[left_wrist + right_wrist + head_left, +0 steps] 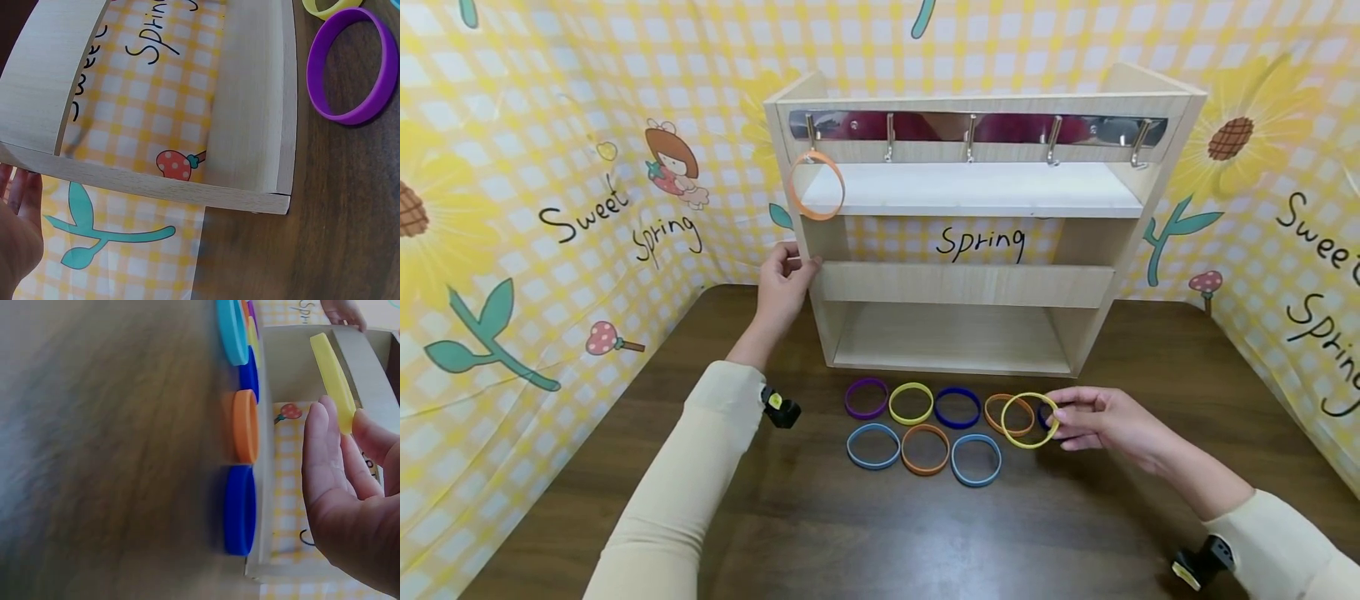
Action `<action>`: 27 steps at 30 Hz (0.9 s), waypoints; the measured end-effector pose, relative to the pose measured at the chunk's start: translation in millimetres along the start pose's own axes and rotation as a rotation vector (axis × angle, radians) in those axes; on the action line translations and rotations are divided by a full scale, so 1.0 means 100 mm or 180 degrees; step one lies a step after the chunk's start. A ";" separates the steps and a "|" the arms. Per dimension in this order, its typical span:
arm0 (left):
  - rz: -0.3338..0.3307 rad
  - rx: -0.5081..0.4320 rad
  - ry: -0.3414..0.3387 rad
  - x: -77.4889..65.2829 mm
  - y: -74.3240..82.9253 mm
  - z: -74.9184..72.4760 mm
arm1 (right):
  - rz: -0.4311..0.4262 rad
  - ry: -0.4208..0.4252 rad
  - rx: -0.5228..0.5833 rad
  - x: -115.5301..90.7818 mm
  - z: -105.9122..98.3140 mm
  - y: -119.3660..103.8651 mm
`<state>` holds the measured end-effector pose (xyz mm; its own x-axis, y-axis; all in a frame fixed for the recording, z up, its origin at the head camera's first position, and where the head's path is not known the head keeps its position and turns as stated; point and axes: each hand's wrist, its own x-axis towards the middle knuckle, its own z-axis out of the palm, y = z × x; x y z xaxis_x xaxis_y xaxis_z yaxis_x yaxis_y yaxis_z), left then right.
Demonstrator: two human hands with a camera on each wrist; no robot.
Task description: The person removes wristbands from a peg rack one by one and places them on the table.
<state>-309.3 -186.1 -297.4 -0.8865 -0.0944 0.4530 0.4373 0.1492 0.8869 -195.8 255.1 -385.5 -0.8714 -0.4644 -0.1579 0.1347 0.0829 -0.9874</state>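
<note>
My right hand [1108,425] pinches a yellow silicone wristband [334,381] between thumb and fingertips, raised above the table. In the head view it overlaps an orange wristband [245,428] and a dark blue wristband [240,509]. My left hand [782,283] grips the left side panel of a light wooden shelf [966,285], thumb at its front edge, fingers partly hidden behind. Along the shelf's top runs a metal strip [925,127] with several hooks. A light orange wristband [842,190] hangs from the leftmost hook; the other hooks are bare.
Several more wristbands lie in two rows before the shelf, among them a purple one [356,117] at the back left and a light blue one [232,331] in the front row. A yellow checked cloth [700,100] surrounds the dark wooden table [880,550].
</note>
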 end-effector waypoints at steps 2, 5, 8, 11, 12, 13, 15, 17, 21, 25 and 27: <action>0.0006 -0.0002 0.0009 0.00 0.00 0.00 | 0.0035 -0.0045 0.0030 -0.02 -0.01 0.03; 0.0028 -0.0009 0.0031 -0.01 0.00 -0.01 | 0.0067 -0.0134 0.0052 -0.04 -0.03 0.07; 0.0050 -0.0007 0.0049 -0.01 -0.01 -0.02 | 0.0106 -0.0223 0.0048 -0.05 -0.03 0.11; 0.0063 0.0001 0.0047 -0.01 -0.01 -0.01 | 0.0144 -0.0259 -0.0024 -0.06 -0.03 0.14; 0.0069 0.0003 0.0043 -0.01 0.00 -0.01 | 0.0150 -0.0269 -0.0041 -0.07 -0.03 0.14; 0.0072 0.0002 0.0034 0.00 0.00 -0.01 | 0.0148 -0.0283 -0.0062 -0.07 -0.03 0.15; 0.0075 0.0009 0.0026 0.00 0.00 0.00 | 0.0171 -0.0309 -0.0095 -0.08 -0.04 0.18; 0.0067 0.0013 0.0026 0.00 0.00 0.00 | 0.0198 -0.0361 -0.0112 -0.08 -0.05 0.22; 0.0042 0.0000 0.0022 0.01 -0.01 0.01 | 0.0228 -0.0460 -0.0146 -0.10 -0.05 0.28; 0.0028 -0.0012 0.0013 0.01 -0.02 0.01 | 0.0248 -0.0455 -0.0177 -0.10 -0.04 0.31; 0.0025 -0.0007 0.0017 0.01 -0.02 0.02 | 0.0277 -0.0433 -0.0196 -0.10 -0.04 0.32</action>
<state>-311.2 -184.5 -298.6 -0.8821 -0.0986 0.4606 0.4447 0.1477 0.8834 -185.0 265.5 -415.2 -0.7854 -0.5678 -0.2466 0.1739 0.1800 -0.9682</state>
